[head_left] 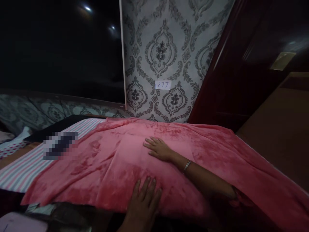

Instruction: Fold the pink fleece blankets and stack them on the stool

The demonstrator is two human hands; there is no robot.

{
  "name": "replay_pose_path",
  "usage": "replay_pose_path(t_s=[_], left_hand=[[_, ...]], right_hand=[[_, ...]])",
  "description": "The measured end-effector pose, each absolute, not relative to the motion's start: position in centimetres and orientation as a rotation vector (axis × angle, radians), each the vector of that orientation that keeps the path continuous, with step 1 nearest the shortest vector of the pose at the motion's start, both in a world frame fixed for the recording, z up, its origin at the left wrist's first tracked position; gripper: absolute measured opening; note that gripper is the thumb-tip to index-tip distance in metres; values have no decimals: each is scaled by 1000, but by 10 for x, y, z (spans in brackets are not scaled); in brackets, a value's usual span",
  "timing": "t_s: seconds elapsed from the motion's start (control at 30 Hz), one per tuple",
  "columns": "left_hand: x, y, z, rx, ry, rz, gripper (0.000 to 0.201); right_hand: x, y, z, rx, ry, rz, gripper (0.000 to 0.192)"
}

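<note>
We have the blanket [125, 161] before us, its left side overlying a cloth [23, 170]. Behind it stands the wall [161, 48] — television [60, 48] at left, door [243, 64] at right — with a paper label [163, 84] between them.

Head camera, one: worn on your head, looking from the worktop's [14, 157] near side. Aim: forward and down. Range: close; your left hand [146, 196] nearer the lens, your right hand [159, 149] farther out. Field: wide, over the pink blanket [91, 170] to the worktop's far edge, then up the patterned wall [160, 54] and a cropped screen [60, 51].
</note>
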State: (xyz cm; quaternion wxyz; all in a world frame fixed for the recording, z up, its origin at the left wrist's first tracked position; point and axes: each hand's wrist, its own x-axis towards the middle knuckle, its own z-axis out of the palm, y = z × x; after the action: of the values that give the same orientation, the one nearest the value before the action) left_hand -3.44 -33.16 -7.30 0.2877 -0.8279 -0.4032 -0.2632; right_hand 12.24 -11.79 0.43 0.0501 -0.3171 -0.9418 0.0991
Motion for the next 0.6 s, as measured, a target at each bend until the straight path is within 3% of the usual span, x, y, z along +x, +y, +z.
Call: replay_pose_path(t_s=[0.17,0.43,0.6], left_hand=[[-34,-330,-74,-2220,-1051,-843,41],[-29,-328,-87,-2173,-1083,-911,42],[-49,-337,-57,-2341,-1106,-749,55]], right_hand=[[122,-86,-5,-1247,-2717,443,64],[120,-89,-7,-1290,-2689,461,64],[115,-98,19,-1349,-2673,405,64]])
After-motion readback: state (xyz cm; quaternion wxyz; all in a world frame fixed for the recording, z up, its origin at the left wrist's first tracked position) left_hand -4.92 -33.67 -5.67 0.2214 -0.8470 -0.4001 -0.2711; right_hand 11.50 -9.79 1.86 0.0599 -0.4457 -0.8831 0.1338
